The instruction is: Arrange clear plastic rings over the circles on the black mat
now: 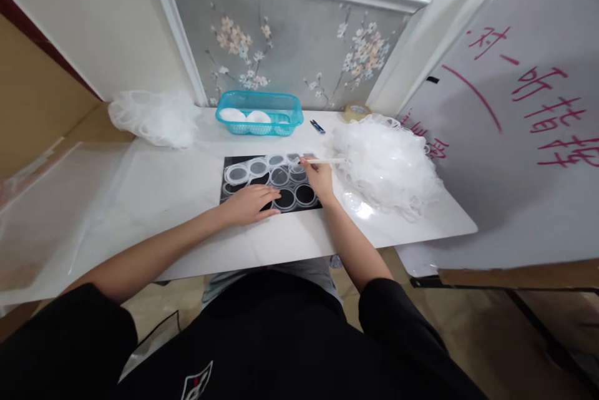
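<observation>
A dark sheet with rows of round cut-outs (305,195) lies on the white table, and a strip of whitish film with rings (238,173) is partly lifted along its far edge. My left hand (253,203) rests flat on the sheet's near left part, fingers stretched out. Near the far right corner of the sheet, my right hand (318,176) pinches a thin white stick-like tool (330,161), whose tip meets the film. The exact kind of tool is too small to make out.
A blue plastic basket (259,114) with white round pieces stands at the back. Beside it lie small dark-blue snips (317,126) and a tape roll (356,113). Heaps of white film scraps sit right (388,163) and left (156,118). A whiteboard (515,138) stands close on the right.
</observation>
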Demonstrator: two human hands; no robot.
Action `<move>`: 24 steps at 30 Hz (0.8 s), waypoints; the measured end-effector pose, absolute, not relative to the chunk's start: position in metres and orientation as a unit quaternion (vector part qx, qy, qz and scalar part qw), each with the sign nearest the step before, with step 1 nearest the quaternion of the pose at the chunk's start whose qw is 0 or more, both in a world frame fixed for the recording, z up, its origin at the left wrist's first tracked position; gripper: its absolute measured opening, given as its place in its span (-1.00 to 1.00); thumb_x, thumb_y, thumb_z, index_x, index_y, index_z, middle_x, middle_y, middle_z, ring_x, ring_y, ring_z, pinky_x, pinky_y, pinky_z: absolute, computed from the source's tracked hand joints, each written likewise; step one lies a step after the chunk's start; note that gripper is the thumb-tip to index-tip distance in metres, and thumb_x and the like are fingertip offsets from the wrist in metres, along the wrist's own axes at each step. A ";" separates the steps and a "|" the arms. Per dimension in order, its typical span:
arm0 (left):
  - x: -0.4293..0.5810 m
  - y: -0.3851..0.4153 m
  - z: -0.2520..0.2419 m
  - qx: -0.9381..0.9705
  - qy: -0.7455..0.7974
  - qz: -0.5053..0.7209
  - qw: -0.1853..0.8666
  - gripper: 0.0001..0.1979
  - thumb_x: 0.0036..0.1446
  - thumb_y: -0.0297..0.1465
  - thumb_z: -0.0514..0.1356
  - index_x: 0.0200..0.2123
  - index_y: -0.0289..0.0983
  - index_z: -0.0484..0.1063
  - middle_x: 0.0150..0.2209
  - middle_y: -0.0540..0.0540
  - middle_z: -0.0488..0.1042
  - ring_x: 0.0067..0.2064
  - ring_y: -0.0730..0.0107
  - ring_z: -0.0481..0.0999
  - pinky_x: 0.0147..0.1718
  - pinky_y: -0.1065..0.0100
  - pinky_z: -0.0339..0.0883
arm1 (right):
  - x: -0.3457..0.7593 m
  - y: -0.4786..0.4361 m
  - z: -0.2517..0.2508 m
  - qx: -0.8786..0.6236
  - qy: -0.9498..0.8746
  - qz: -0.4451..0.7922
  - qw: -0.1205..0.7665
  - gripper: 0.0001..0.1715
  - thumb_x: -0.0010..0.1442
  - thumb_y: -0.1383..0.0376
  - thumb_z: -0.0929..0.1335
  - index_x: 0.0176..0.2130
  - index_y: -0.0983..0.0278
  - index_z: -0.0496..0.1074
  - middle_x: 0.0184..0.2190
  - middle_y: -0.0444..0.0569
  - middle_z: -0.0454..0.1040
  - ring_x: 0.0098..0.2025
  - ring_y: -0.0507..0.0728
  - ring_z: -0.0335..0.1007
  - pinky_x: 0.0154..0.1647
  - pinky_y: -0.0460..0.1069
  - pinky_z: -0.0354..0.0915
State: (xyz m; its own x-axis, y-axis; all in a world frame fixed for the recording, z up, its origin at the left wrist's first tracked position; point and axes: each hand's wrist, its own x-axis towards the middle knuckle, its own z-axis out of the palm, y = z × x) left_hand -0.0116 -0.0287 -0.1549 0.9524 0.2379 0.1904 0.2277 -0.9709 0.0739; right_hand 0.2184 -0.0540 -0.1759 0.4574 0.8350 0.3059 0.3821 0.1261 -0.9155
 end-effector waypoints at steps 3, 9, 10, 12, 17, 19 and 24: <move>-0.008 -0.030 -0.168 0.986 0.134 0.100 0.025 -0.51 0.33 -0.13 -0.07 0.05 -0.38 0.36 0.12 -0.20 0.38 0.17 0.20 0.33 0.14 0.22 0.18 | 0.223 -0.053 -0.177 -0.631 -0.491 0.207 0.564 -0.65 0.14 0.10 0.32 -0.33 0.32 0.55 -0.36 0.00 0.59 -0.28 0.16 0.49 -0.20 0.00 0.31; -0.011 -0.046 -0.177 0.986 0.148 0.074 -0.009 -0.55 0.35 -0.18 -0.11 0.08 -0.33 0.34 0.15 -0.19 0.34 0.20 0.24 0.28 0.15 0.25 0.18 | 0.211 -0.055 -0.175 -0.561 -0.575 0.239 0.546 -0.68 0.14 0.11 0.33 -0.32 0.29 0.55 -0.33 -0.01 0.60 -0.26 0.15 0.51 -0.19 0.00 0.35; -0.011 -0.048 -0.177 0.986 0.149 0.071 -0.017 -0.55 0.35 -0.19 -0.11 0.08 -0.33 0.35 0.15 -0.20 0.34 0.20 0.23 0.28 0.15 0.25 0.18 | 0.206 -0.056 -0.176 -0.547 -0.592 0.240 0.541 -0.69 0.14 0.11 0.33 -0.33 0.27 0.55 -0.32 -0.02 0.60 -0.24 0.15 0.51 -0.18 0.00 0.36; -0.011 -0.051 -0.175 0.986 0.150 0.062 -0.030 -0.56 0.35 -0.20 -0.09 0.08 -0.36 0.34 0.15 -0.23 0.33 0.20 0.21 0.28 0.14 0.25 0.18 | 0.197 -0.057 -0.178 -0.538 -0.609 0.236 0.533 -0.73 0.13 0.13 0.35 -0.35 0.25 0.56 -0.32 -0.03 0.61 -0.22 0.16 0.52 -0.15 0.01 0.38; -0.011 -0.049 -0.176 0.987 0.145 0.056 -0.028 -0.55 0.35 -0.20 -0.09 0.12 -0.36 0.30 0.19 -0.23 0.27 0.24 0.18 0.22 0.19 0.21 0.11 | 0.191 -0.059 -0.179 -0.592 -0.555 0.153 0.564 -0.67 0.21 0.13 0.27 -0.25 0.24 0.54 -0.20 0.04 0.58 -0.05 0.21 0.42 0.08 0.14 0.25; -0.012 -0.047 -0.177 0.987 0.146 0.063 -0.020 -0.52 0.34 -0.18 -0.08 0.14 -0.38 0.28 0.23 -0.26 0.21 0.27 0.14 0.15 0.22 0.18 0.05 | 0.195 -0.060 -0.176 -0.610 -0.512 0.084 0.599 -0.64 0.25 0.12 0.23 -0.19 0.22 0.53 -0.14 0.04 0.55 0.03 0.20 0.35 0.18 0.16 0.15; -0.014 -0.041 -0.175 0.984 0.170 0.045 0.007 -0.42 0.30 -0.10 -0.05 0.18 -0.42 0.21 0.26 -0.33 0.12 0.30 0.07 0.07 0.24 0.12 0.00 | 0.192 -0.059 -0.179 -0.580 -0.583 0.163 0.545 -0.73 0.17 0.13 0.32 -0.32 0.21 0.56 -0.25 0.01 0.59 -0.06 0.20 0.42 0.10 0.12 0.22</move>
